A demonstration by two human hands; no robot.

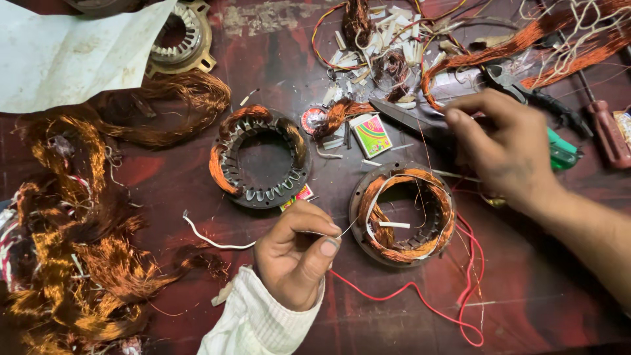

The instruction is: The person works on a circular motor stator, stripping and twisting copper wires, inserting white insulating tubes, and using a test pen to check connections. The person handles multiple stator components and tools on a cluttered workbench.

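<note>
My left hand (296,253), in a white cuff, pinches a thin pale wire between thumb and forefinger. The wire runs right to a round motor stator (402,213) wound with copper coils and white lacing, just beside the hand. A white sleeved lead (210,240) trails off to the left of the hand. My right hand (506,144) reaches across the top right, fingers bent over a large pair of scissors (404,117) with a grey blade and a green handle (562,152).
A second stator (259,158), half wound, lies in the middle and a third (181,36) at top left under white paper (66,52). Heaps of copper wire (66,263) fill the left. Pliers (526,92), a red-handled screwdriver (608,131), a small colourful box (371,135) and a red wire (447,309) lie about.
</note>
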